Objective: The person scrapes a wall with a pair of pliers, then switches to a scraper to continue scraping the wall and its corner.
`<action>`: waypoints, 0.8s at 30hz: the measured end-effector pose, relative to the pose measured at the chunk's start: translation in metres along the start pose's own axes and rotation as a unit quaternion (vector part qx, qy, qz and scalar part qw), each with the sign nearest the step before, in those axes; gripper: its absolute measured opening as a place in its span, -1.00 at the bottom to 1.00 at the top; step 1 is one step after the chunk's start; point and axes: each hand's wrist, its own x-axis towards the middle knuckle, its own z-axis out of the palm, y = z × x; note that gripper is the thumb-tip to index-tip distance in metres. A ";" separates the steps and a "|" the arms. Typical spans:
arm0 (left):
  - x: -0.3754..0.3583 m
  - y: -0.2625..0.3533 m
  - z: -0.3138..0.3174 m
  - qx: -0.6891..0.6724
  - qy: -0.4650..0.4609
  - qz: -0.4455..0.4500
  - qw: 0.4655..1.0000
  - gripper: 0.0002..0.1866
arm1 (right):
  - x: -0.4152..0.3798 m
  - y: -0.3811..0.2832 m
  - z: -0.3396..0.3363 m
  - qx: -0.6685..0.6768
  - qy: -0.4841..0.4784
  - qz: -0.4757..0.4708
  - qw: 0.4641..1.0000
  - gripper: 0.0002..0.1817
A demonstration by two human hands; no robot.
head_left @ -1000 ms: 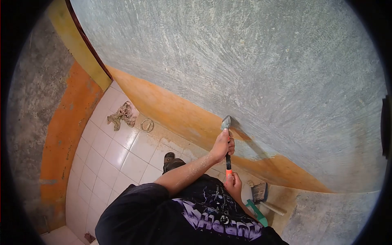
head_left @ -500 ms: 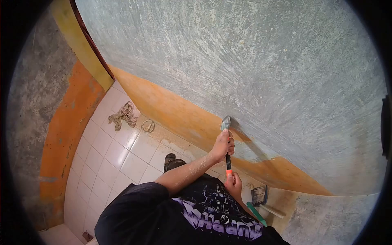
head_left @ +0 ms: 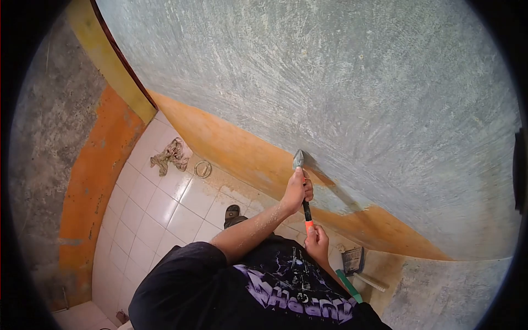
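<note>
A scraper with a grey metal head [head_left: 298, 159], a black shaft and an orange-red section runs upright in front of me. My left hand [head_left: 295, 191] is closed round its upper shaft, thumb pointing up just below the head. Lower down, my right hand [head_left: 317, 242] grips the orange end near my shirt. The head meets or overlaps the wall [head_left: 330, 82] where its scraped grey surface borders the orange paint band [head_left: 236, 135]. Pale dust speckles my left forearm.
A crumpled cloth [head_left: 171, 156] and a ring-shaped roll [head_left: 202, 169] lie on the tiled floor [head_left: 184, 223]. My sandalled foot [head_left: 233, 212] stands nearby. At lower right are a dark crate-like item [head_left: 352, 258], a green strip-like object [head_left: 350, 286] and a pale bar [head_left: 372, 282].
The scraper and both hands have shifted slightly left and up in view, with the head sliding along the paint border. Both hands keep their hold.
</note>
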 end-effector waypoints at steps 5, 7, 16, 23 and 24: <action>-0.002 -0.005 0.004 0.007 0.001 -0.006 1.000 -0.54 | -0.003 0.004 -0.005 0.008 0.003 0.005 1.000 -0.70; -0.001 -0.003 0.002 0.007 0.006 0.000 1.000 -0.54 | 0.000 0.006 -0.005 -0.013 0.004 -0.004 1.000 -0.70; -0.001 0.004 -0.005 0.022 0.011 0.001 1.000 -0.56 | 0.000 0.007 0.012 -0.056 0.022 -0.015 0.998 -0.67; 0.000 0.014 -0.014 0.049 -0.011 -0.014 0.999 -0.51 | -0.002 -0.002 0.026 -0.048 0.034 -0.011 0.998 -0.68; 0.000 0.015 -0.015 0.046 -0.014 -0.018 0.999 -0.51 | -0.001 0.001 0.027 -0.053 0.036 -0.019 0.998 -0.68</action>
